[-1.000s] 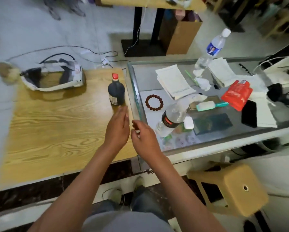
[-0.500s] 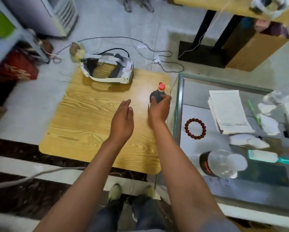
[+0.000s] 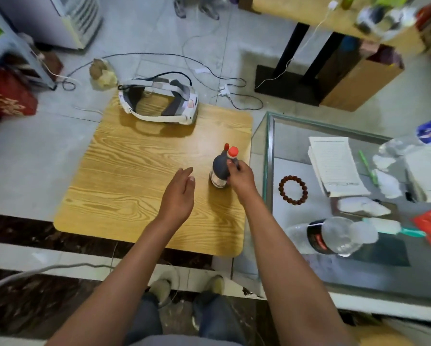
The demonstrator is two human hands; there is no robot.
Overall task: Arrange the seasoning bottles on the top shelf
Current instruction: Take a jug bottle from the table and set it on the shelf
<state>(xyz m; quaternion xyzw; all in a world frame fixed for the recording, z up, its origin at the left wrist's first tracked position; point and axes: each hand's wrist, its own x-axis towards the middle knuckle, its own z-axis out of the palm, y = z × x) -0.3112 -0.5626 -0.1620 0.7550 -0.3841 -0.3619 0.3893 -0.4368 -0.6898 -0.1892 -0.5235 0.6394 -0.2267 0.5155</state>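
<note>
Grey tiled floor [image 3: 147, 31] strewn with cables; wooden tabletop [image 3: 134, 176]; glass-topped counter [image 3: 294, 138] alongside, at its right; black-legged wooden table [image 3: 296, 11] beyond; white appliance [image 3: 59, 18] far left.

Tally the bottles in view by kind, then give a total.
Dark seasoning bottle with red cap, held by the right hand on the wooden table: 1
Clear plastic bottles on the glass counter: 2, one red-labelled, one blue-labelled
Total: 3
</note>
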